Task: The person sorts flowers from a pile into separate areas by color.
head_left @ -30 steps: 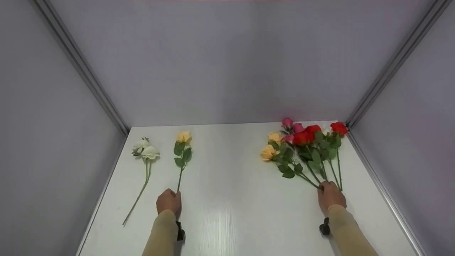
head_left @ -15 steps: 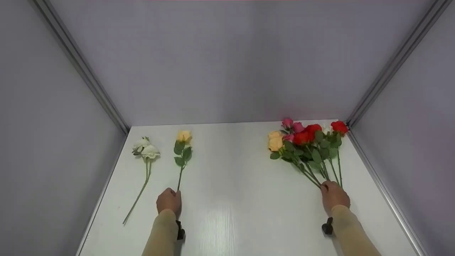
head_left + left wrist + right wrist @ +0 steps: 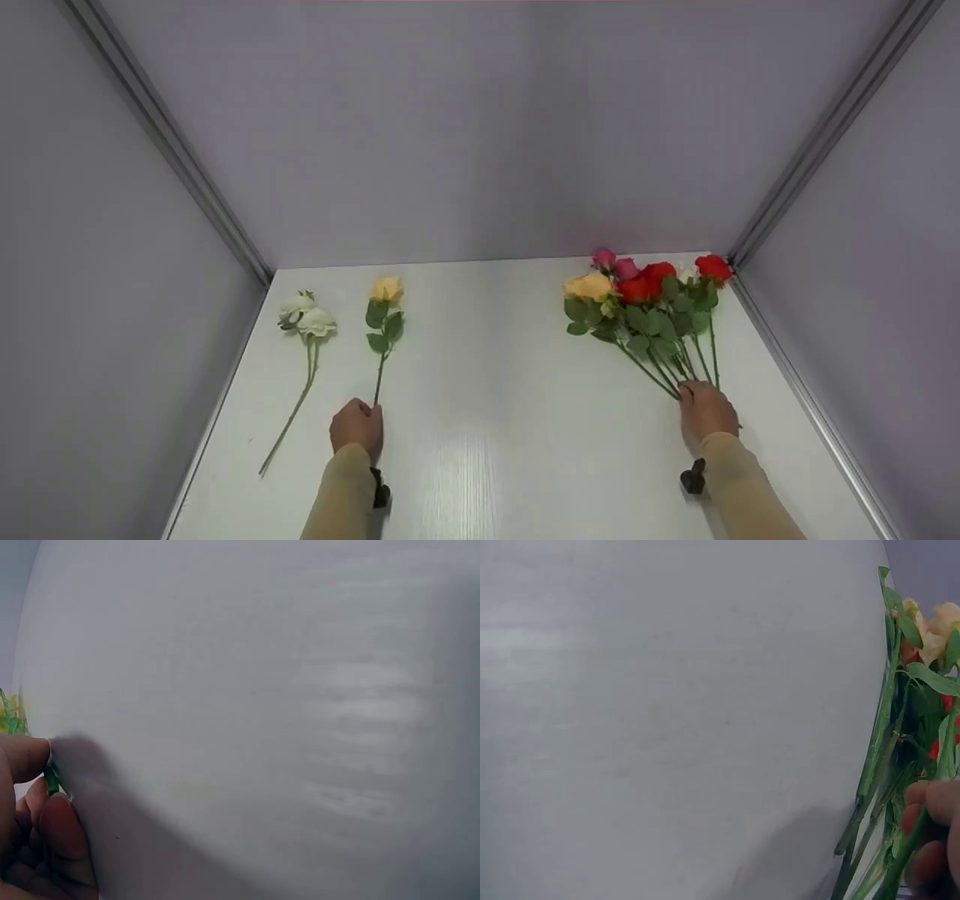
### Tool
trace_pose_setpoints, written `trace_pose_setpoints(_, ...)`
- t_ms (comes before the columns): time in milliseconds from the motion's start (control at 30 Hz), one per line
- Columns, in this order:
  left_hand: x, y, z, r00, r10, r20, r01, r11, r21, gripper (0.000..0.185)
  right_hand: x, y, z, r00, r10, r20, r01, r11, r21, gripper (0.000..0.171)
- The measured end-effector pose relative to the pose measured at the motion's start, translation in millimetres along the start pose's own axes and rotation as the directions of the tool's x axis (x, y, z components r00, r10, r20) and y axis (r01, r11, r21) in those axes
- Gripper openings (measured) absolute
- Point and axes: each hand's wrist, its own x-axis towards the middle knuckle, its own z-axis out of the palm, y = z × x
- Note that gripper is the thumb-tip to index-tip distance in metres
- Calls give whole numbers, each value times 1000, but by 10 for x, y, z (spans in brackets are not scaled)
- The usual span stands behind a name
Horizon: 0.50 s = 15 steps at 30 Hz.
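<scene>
Head view, left to right: a white rose [image 3: 307, 319] lies at the table's [image 3: 480, 420] left edge; beside it the left hand [image 3: 357, 426] pinches the yellow rose [image 3: 387, 291] by its stem end; at lower right the right hand [image 3: 706, 411] grips the bunch of roses [image 3: 649, 300] by the stems

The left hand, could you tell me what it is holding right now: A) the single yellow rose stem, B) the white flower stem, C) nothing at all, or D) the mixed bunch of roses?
A: the left hand pinches the lower end of the single yellow rose, while the white flower lies untouched beside it and the right hand holds the bunch of roses.
</scene>
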Motion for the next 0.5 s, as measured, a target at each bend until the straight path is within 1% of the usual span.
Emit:
trace_pose_setpoints(233, 13, -64, 40, 999, 30, -13, -30, 1000, -3, 20, 0, -31, -15, 997, -63, -41, 64, 997, 32, 31)
trace_pose_setpoints(400, 23, -93, 42, 999, 40, -4, -40, 999, -10, 19, -22, -50, 12, 994, -81, -75, 87, 993, 85, 31)
trace_pose_setpoints(500, 9, -100, 34, 999, 48, -11, -48, 999, -19, 18, -37, -66, 43, 990, -95, -107, 107, 989, 107, 32)
